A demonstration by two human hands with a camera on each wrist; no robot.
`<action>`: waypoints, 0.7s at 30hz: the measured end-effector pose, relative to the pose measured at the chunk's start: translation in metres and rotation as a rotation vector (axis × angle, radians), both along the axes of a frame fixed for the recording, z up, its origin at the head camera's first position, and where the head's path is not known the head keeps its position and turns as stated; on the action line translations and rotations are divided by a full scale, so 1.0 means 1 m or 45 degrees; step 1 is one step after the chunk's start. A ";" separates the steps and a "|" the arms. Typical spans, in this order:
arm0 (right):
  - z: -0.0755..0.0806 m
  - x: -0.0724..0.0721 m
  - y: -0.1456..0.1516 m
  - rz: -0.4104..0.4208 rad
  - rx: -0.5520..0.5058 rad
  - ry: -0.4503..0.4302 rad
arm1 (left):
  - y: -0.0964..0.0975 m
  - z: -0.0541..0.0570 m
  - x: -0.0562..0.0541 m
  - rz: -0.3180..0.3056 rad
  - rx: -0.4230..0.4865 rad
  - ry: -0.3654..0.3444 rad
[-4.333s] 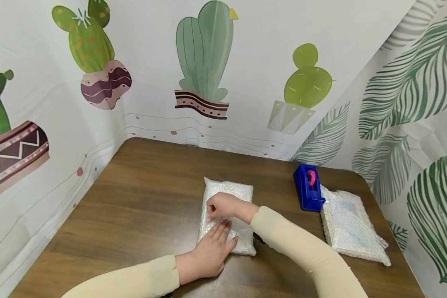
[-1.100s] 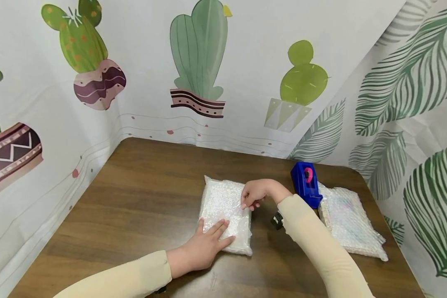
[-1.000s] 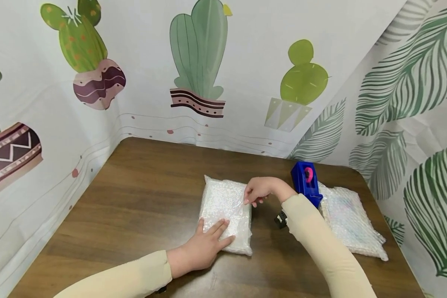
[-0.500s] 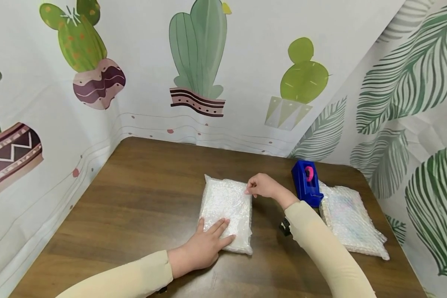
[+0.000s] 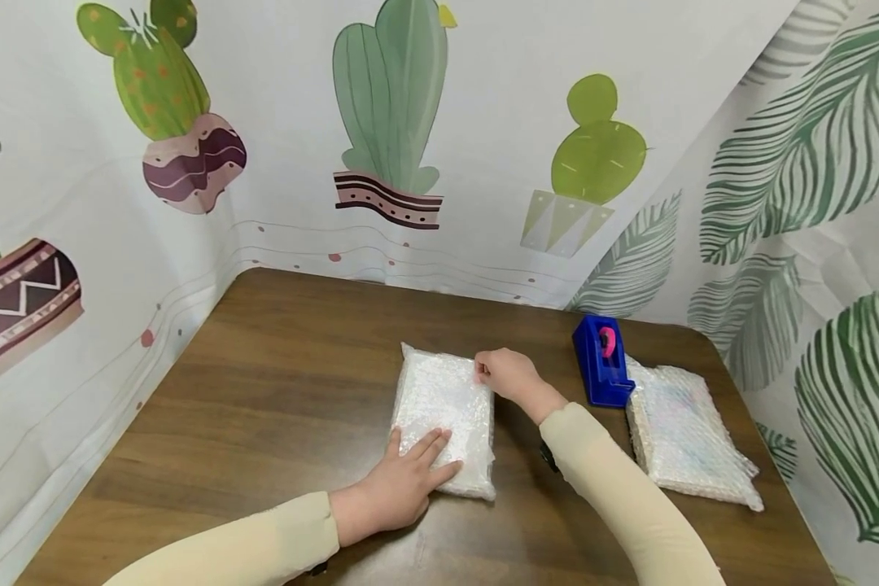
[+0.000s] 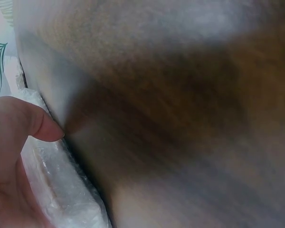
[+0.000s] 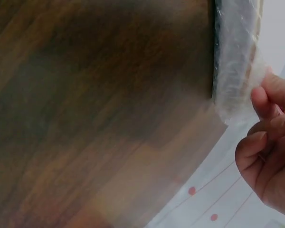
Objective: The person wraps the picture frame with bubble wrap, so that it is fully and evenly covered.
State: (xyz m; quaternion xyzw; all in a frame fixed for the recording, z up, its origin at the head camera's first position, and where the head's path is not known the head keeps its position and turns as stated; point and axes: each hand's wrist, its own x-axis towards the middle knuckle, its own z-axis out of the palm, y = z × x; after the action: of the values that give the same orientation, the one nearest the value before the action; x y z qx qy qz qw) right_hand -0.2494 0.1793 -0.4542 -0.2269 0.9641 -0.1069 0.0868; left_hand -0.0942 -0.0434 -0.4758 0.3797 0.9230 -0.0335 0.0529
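Note:
A flat, bubble-wrapped package [image 5: 447, 399] lies on the wooden table. My left hand [image 5: 399, 488] rests on its lower left part with fingers spread and straight. In the left wrist view the thumb of the left hand [image 6: 14, 142] lies along the edge of the package [image 6: 66, 190]. At the upper right edge, my right hand [image 5: 509, 376] has its thumb and forefinger pinched together against the wrap. The right wrist view has the right hand [image 7: 275, 137] with curled fingers at a corner of the clear wrap [image 7: 235, 61]; what exactly lies between the fingertips is partly hidden.
A blue tape dispenser [image 5: 602, 366] with a pink core stands at the back right. Beside it lies a second bubble-wrapped package [image 5: 688, 435]. Behind the brown table [image 5: 300, 350] hangs a white cloth [image 5: 286, 114] printed with cacti and leaves.
My right hand has moved from the package's middle to its right edge, then up towards the upper right corner. The left hand has shifted slightly left, its fingers spread wider.

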 end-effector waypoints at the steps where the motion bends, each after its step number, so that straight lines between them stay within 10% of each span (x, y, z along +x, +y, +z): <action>1: -0.001 0.001 -0.002 -0.001 0.022 0.022 | -0.001 0.000 0.000 0.004 0.000 -0.007; 9: -0.003 0.005 0.000 -0.149 -0.047 0.006 | -0.002 -0.003 -0.001 0.001 0.035 0.038; 21: -0.002 -0.015 0.033 -0.323 -0.763 -0.621 | 0.000 -0.005 -0.001 0.000 0.041 0.080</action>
State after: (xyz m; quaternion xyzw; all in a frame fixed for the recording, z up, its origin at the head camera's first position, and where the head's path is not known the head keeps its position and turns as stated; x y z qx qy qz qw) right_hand -0.2642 0.2122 -0.4558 -0.0896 0.8619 -0.4436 0.2290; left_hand -0.0953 -0.0431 -0.4809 0.3791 0.9247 -0.0305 0.0178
